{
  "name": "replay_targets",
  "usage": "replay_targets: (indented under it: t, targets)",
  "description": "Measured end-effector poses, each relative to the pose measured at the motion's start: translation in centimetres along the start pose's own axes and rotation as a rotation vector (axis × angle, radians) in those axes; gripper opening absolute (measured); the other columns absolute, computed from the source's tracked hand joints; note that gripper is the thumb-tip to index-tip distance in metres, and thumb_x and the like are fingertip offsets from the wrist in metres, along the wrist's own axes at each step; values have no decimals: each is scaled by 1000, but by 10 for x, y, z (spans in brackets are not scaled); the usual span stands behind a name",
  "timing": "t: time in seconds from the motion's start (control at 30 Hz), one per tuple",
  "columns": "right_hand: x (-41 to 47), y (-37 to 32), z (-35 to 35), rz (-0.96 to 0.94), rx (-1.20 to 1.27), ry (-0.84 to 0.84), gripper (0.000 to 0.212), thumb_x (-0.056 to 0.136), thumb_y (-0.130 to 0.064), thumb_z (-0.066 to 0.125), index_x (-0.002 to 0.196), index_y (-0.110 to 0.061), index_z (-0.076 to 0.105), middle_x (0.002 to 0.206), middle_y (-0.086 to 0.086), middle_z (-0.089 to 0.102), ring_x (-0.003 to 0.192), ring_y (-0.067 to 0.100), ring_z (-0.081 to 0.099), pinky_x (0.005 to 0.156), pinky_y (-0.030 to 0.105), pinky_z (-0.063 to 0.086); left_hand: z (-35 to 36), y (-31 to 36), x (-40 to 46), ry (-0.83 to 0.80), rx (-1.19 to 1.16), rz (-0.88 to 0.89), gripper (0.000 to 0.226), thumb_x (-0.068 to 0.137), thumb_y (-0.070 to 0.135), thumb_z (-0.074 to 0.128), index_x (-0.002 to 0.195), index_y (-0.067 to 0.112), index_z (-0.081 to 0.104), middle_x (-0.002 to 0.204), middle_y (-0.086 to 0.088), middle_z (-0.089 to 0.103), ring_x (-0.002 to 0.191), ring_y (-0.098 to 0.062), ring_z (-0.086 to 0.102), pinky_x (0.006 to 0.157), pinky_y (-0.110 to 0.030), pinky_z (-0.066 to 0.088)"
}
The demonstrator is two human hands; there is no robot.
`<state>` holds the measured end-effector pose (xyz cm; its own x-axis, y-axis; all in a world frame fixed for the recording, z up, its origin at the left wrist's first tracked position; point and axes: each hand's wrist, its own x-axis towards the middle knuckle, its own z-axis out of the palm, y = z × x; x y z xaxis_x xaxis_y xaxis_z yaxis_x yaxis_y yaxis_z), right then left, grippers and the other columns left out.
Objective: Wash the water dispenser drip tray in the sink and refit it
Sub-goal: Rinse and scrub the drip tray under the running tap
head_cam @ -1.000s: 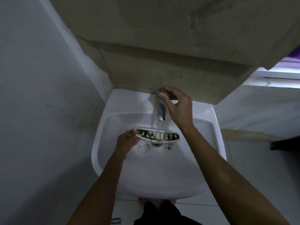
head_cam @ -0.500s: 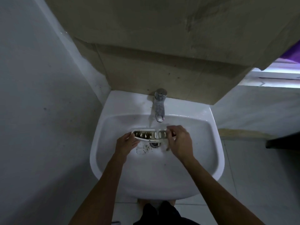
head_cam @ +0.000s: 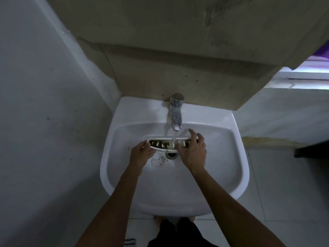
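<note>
The white drip tray (head_cam: 164,143), long and curved with dark dirty slots, is held level over the drain (head_cam: 172,155) in the white sink (head_cam: 114,182). My left hand (head_cam: 142,154) grips its left end. My right hand (head_cam: 193,150) lies over its right end, fingers spread across the slots. Water runs from the chrome tap (head_cam: 175,111) onto the middle of the tray. Dark specks of dirt (head_cam: 159,160) lie on the basin floor beside the drain.
A grey wall stands close on the left and a beige tiled block sits behind the tap. White floor tiles (head_cam: 277,202) spread to the right, with a dark object (head_cam: 311,149) at the right edge. My legs show below the basin.
My right hand left the tap top, came down to the tray's right end and now spreads over it. The water keeps running. My left hand has stayed on the left end.
</note>
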<state>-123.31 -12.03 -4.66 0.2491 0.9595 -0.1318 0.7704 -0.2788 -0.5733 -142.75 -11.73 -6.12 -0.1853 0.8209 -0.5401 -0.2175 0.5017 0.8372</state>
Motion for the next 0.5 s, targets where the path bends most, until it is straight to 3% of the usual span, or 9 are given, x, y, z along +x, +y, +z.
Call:
replay_targets:
  t: [0.1,0.2,0.3,0.4,0.5]
  targets:
    - [7,2,-4,49,9,-114,61,81,-64,67,127,-27,53,128,7,41,115,32,48,82,42,51,-5,-2,1,14,24,-35,23,98,12,53,116,0,59,85,-16,68,72,-20,71,72,-25,59]
    - [6,4,-5,37,12,-117,59,78,-67,68,115,-24,56,120,6,40,109,31,49,76,39,51,-8,0,1,9,61,-59,28,97,11,54,120,-5,57,95,-24,66,77,-24,70,68,-22,59]
    - [3,9,-4,69,-28,-133,71,67,-82,64,110,-26,53,116,3,39,104,29,51,74,41,54,-6,5,1,3,102,-49,26,96,9,56,119,-4,57,100,-27,65,76,-24,70,68,-23,59]
    - [6,10,-8,92,-111,-152,81,59,-92,57,108,-28,50,112,2,40,101,27,51,74,42,54,-2,5,1,-11,171,-22,22,93,10,61,111,-4,61,90,-25,68,69,-19,72,70,-26,60]
    - [12,5,-10,63,-183,-148,77,67,-89,54,111,-26,51,112,3,44,101,27,50,70,37,48,2,2,-3,-42,317,-21,25,82,24,75,96,3,70,80,-17,73,76,-26,74,79,-40,60]
